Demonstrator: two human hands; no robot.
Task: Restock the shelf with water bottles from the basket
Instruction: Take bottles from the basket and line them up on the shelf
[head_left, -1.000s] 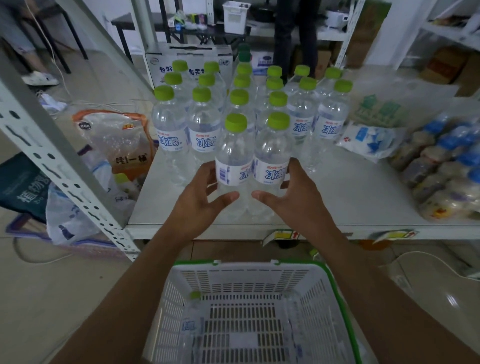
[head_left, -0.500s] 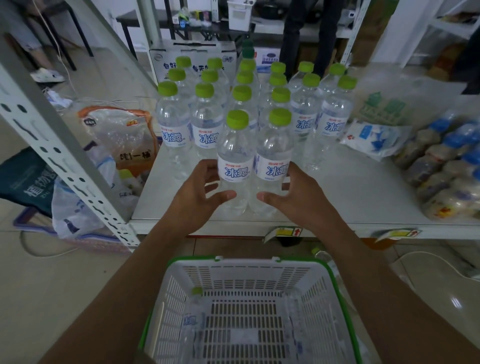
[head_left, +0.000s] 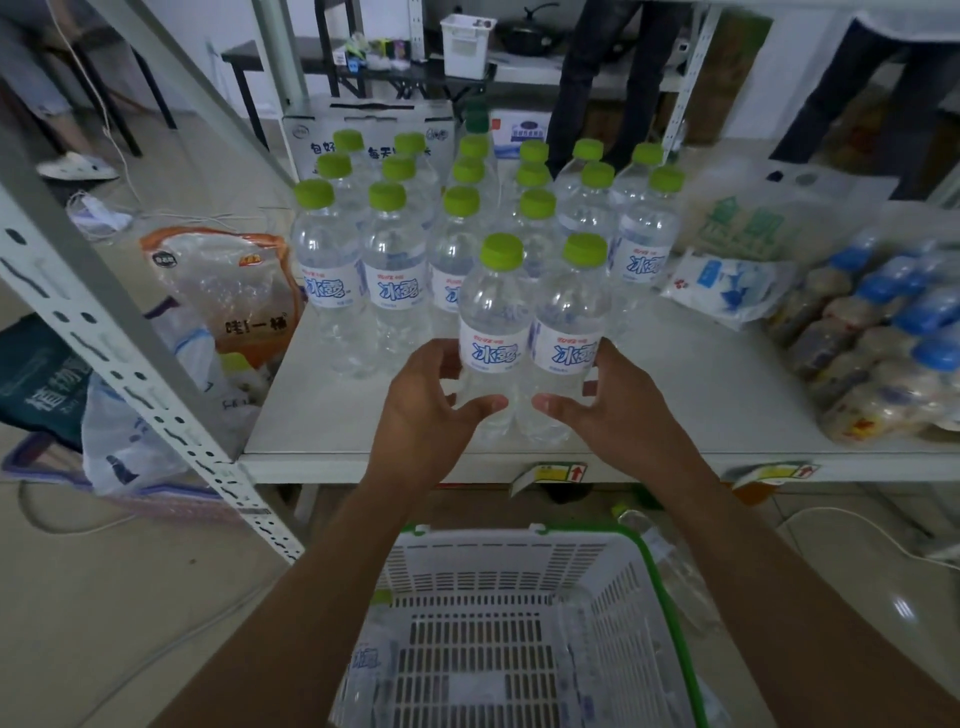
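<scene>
Between curled fingers (head_left: 483, 404): left hand (head_left: 431, 415) grips left front water bottle (head_left: 491, 327), right hand (head_left: 621, 415) grips right front water bottle (head_left: 571, 327); pair upright, touching, on shelf (head_left: 701, 400) near front edge. Risk: uneven push tips pair into stocked bottles (head_left: 395, 260) just beyond fingertips.

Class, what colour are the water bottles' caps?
Lime green caps, seen best in the head view.

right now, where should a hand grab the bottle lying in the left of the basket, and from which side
Take the lying bottle round its labelled middle, from straight above: it lies on its side by the left wall of the basket, green cap toward the shelf, so the walls block any sideways reach.
</scene>
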